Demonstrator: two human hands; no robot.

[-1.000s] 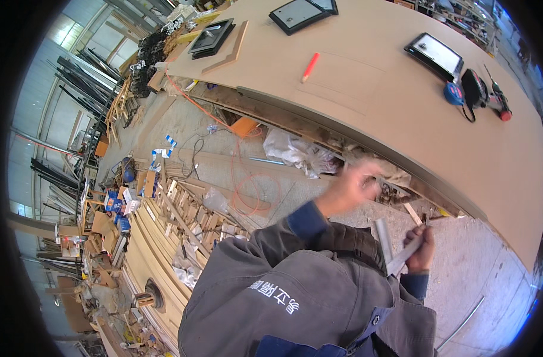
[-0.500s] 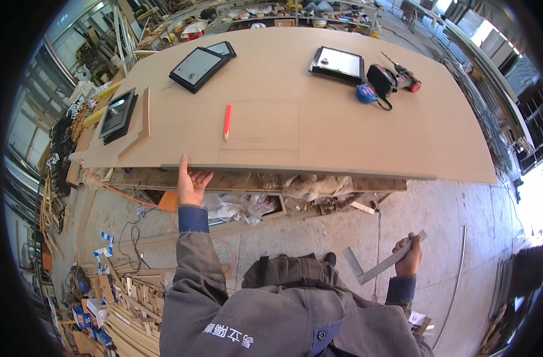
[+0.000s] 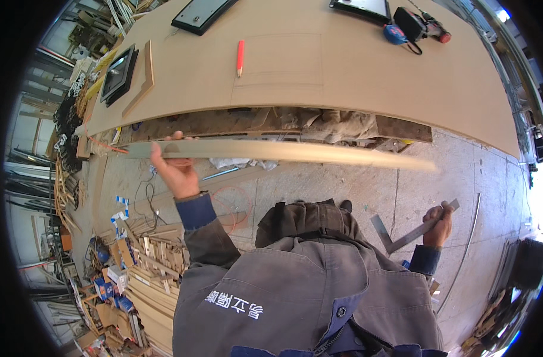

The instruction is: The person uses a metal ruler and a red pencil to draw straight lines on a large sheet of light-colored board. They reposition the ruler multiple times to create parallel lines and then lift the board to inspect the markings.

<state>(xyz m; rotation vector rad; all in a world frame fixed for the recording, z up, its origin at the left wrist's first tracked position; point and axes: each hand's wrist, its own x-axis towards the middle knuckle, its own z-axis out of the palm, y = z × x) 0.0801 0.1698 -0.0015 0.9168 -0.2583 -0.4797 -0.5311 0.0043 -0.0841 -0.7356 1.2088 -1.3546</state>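
Observation:
My left hand (image 3: 180, 174) is closed around a long, flat metal straightedge (image 3: 271, 150), just off the near edge of a large tan board (image 3: 414, 83). The straightedge's right part is smeared by motion. Low at the right, my right hand (image 3: 440, 224) grips one arm of an L-shaped metal square (image 3: 409, 237), held over the floor. On the board lies a red carpenter's pencil (image 3: 240, 58), beside thin pencil lines that form a rectangle.
Black-framed panels (image 3: 203, 14) lie on the board, with an angled wooden strip (image 3: 145, 83) at left. A blue tape measure (image 3: 395, 34) and a cordless drill (image 3: 429, 27) are far right. Below left are timber offcuts (image 3: 146, 291); a rod (image 3: 465, 250) lies on the floor.
My left hand has drawn the straightedge off the board's front edge toward me. My right hand still holds the square, and the view has tipped downward.

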